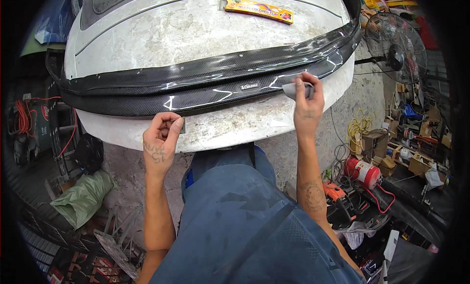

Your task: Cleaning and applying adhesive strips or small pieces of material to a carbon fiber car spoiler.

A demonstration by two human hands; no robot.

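A folded grey abrasive sheet [298, 90] is pinched by the right hand [307, 107] against the glossy black carbon-fibre spoiler [205, 83]; a small dark piece [181, 125] is pinched by the curled left hand [161, 137]. A long yellow-orange box [258, 10] lies on the white car body [196, 34].

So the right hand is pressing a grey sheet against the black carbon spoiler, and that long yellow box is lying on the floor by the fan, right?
Not quite. The right hand does hold a grey sheet at the black carbon spoiler, but the long yellow box lies on top of the white car body, not on the floor by the fan. The head view shows it.
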